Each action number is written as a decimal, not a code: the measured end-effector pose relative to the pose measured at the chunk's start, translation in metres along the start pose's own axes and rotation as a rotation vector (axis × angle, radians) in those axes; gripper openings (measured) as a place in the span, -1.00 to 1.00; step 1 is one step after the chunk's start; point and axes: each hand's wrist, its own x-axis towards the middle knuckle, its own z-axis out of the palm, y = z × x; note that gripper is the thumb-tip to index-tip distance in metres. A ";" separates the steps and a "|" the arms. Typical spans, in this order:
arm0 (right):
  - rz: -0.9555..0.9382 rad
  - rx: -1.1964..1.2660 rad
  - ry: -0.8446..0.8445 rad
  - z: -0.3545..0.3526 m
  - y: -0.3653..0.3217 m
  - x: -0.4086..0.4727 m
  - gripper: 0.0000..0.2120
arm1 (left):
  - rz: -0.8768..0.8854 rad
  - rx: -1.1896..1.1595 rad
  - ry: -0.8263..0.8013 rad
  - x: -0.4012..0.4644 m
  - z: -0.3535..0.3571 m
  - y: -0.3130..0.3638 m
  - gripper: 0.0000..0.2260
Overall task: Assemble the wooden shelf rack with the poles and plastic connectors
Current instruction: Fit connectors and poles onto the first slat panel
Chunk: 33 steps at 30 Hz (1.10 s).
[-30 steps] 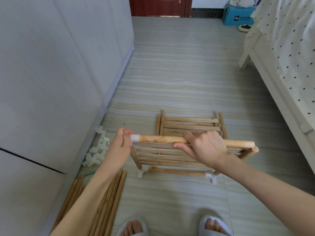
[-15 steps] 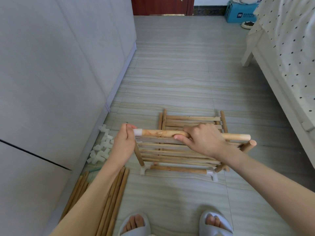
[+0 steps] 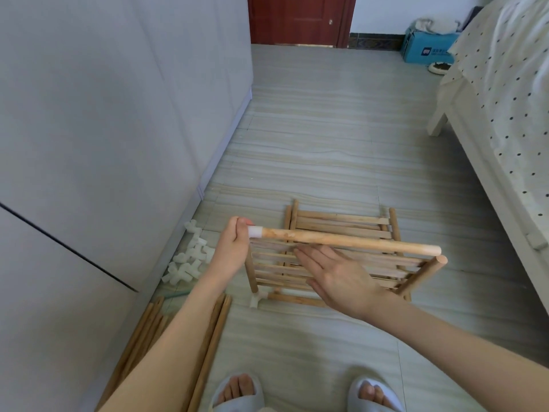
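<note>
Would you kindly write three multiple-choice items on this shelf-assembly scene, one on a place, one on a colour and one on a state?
1. Where does the heap of loose plastic connectors lie?
A. on the bed
B. on the floor by the grey cabinet
C. between the slippers

2. What colour is the connector on the end of the held pole?
A. white
B. red
C. black

3. How is the right hand?
A. gripping the pole
B. open, fingers straight, over the rack
C. holding a connector

Answers: 1 B, the heap sits on the tiles at the foot of the cabinet. 2 A, the cap beside the left hand is white. 3 B, its fingers lie flat above the rack and hold nothing.
</note>
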 end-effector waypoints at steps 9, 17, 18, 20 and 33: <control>0.127 -0.069 0.065 0.041 0.010 0.019 -0.63 | 0.097 -0.045 0.125 -0.001 0.006 -0.017 -0.73; 0.209 0.036 0.007 0.046 0.023 0.046 -0.80 | 0.193 -0.176 0.063 0.010 0.003 -0.029 -0.72; 0.209 0.032 0.006 0.047 0.026 0.048 -0.80 | 0.194 -0.189 0.057 0.012 0.002 -0.033 -0.72; 0.209 -0.001 0.006 0.047 0.030 0.051 -0.80 | 0.149 -0.220 0.085 0.014 -0.001 -0.051 -0.70; 0.371 0.106 0.049 0.058 0.029 0.042 -0.76 | -0.143 0.761 -0.325 0.078 0.054 -0.206 -0.45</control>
